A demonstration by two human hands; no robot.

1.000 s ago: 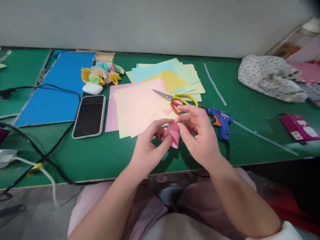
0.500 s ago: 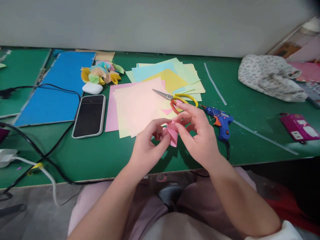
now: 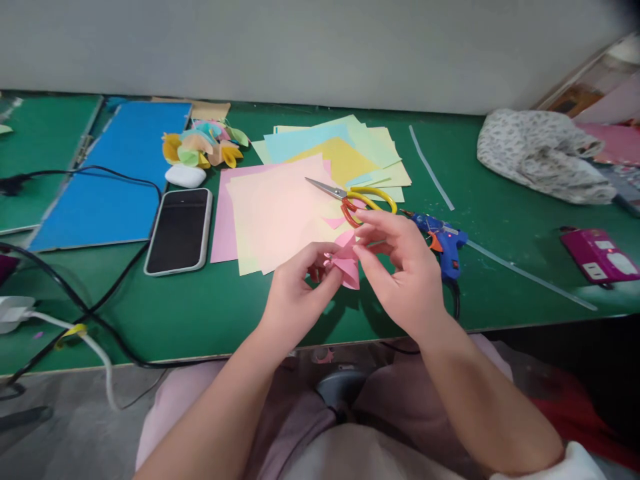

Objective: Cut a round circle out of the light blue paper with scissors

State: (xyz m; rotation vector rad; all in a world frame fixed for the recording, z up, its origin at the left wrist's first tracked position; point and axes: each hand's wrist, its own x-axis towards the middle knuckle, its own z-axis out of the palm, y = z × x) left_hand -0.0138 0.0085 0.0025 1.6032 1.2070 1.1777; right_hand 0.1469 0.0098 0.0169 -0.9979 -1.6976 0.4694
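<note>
Above the green table's front part, a folded pink paper piece (image 3: 349,272) is pinched at its left end between the thumb and fingers of my left hand (image 3: 301,283). My right hand (image 3: 403,270) is at the paper's right side, its thumb and fingertips closed on the upper edge. Just beyond my hands, scissors (image 3: 341,194) with one yellow and one orange handle lie on sheets of coloured paper (image 3: 283,217). A small pink scrap (image 3: 334,223) rests near the orange handle.
A blue glue gun (image 3: 447,250) lies right of my hands, with clear glue sticks (image 3: 431,168) around it. A phone (image 3: 179,232), white case (image 3: 185,176), paper petals (image 3: 203,145) and blue board (image 3: 115,180) are left. A cloth (image 3: 540,157) and purple socket box (image 3: 600,256) are right.
The pink paper has spread wider, with a petal now standing up toward the scissors. My right hand's fingers have drawn closer together and shifted slightly right.
</note>
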